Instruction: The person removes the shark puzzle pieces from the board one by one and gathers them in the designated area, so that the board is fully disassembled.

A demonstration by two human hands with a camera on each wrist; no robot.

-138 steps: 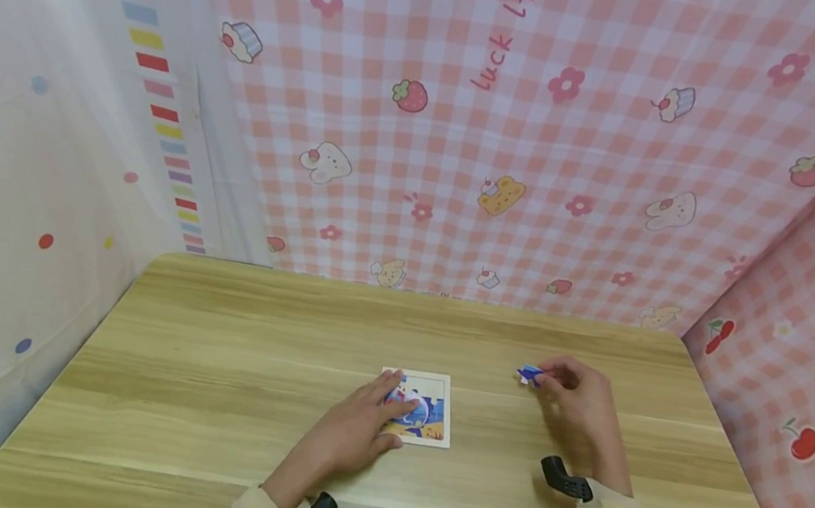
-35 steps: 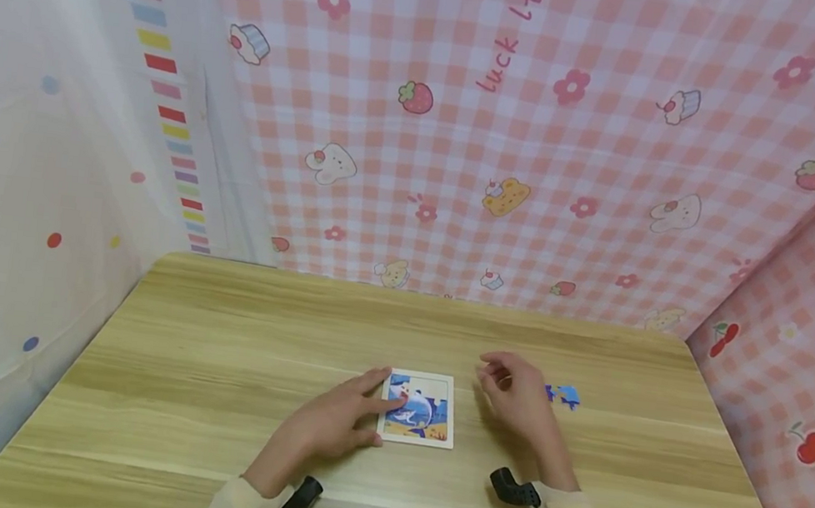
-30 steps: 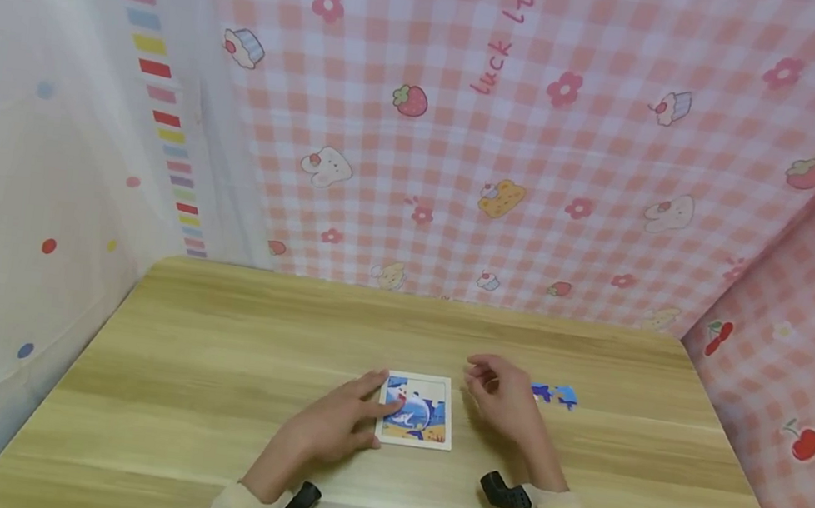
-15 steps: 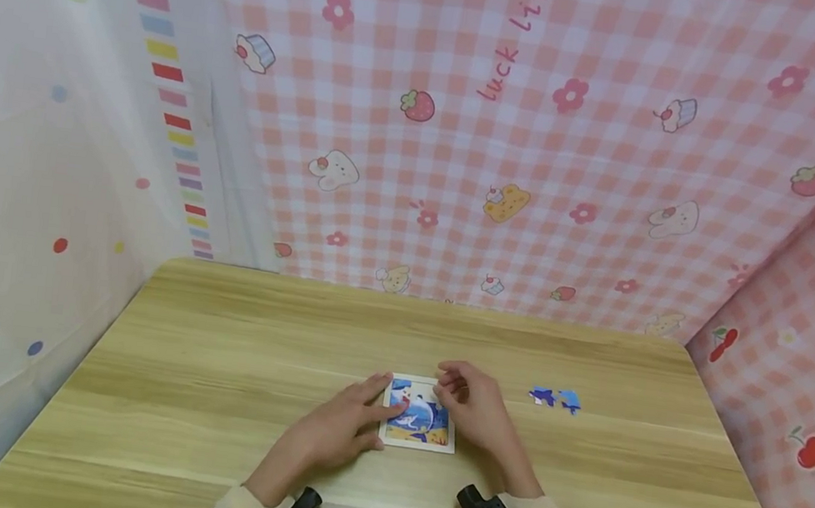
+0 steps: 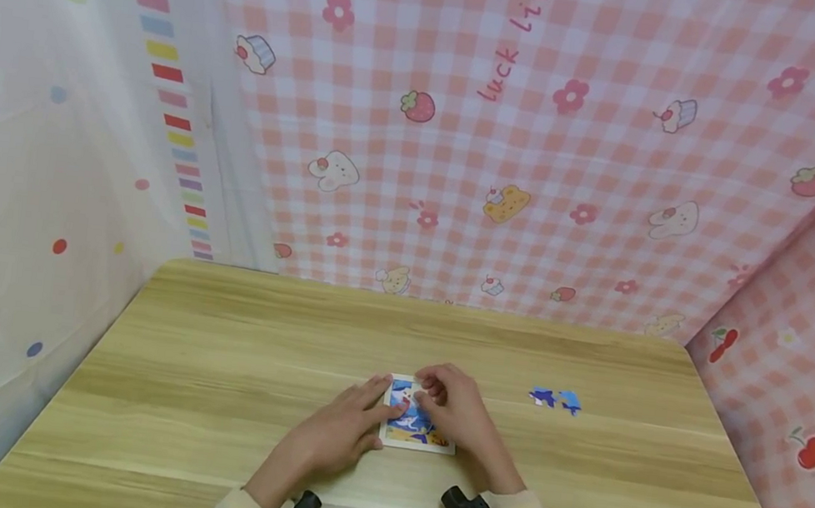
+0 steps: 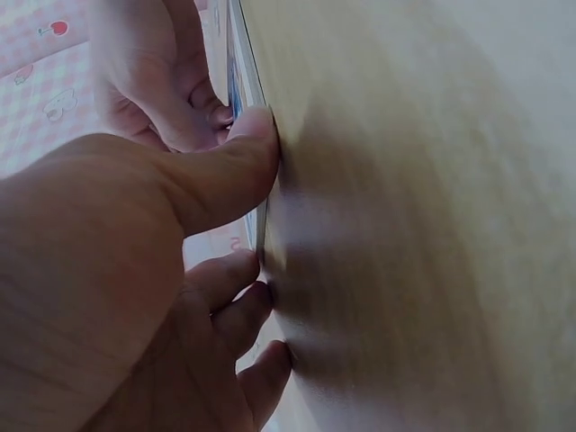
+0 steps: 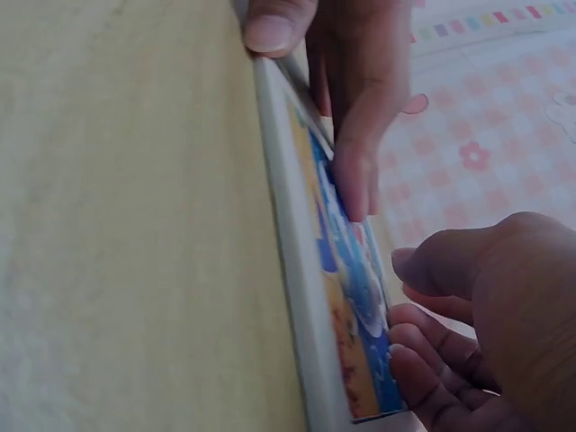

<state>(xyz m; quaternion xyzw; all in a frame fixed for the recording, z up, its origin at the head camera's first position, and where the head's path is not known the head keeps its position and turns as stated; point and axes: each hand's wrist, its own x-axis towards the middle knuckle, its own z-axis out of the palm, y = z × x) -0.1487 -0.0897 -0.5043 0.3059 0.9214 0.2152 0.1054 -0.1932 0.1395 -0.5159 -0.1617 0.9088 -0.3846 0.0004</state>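
Head view shows both hands meeting over a small square puzzle board [image 5: 423, 444] near the middle of the table [image 5: 215, 349]. Coming in from about 7 o'clock, the left hand [image 5: 342, 431] lies with straight, relaxed fingers; its fingertips rest on the board's left edge and picture. In the left wrist view the thumb [image 6: 236, 162] of that hand presses flat against the board's thin edge [image 6: 255, 108], while the other fingers lie loosely on the wood below it, holding nothing. The right hand [image 5: 453, 410] comes in from about 5 o'clock and covers the board's right half. Its fingers are bent, with the tips down on the upper part of the picture at roughly 12 o'clock on the board; whether they pinch a piece there cannot be told. In the right wrist view the curled fingertips [image 7: 423, 360] of the right hand sit on the blue and yellow picture [image 7: 346, 297], and a straight finger [image 7: 351, 135] of the left hand lies on it from the far side.

The board lies flat on the table, with its white rim showing along the near edge. Two loose blue puzzle pieces [image 5: 555, 400] lie side by side on the wood at about 3 o'clock from the board, well apart from both hands. Behind the table hangs a pink checked cloth [image 5: 577, 156] printed with strawberries, flowers and cupcakes.
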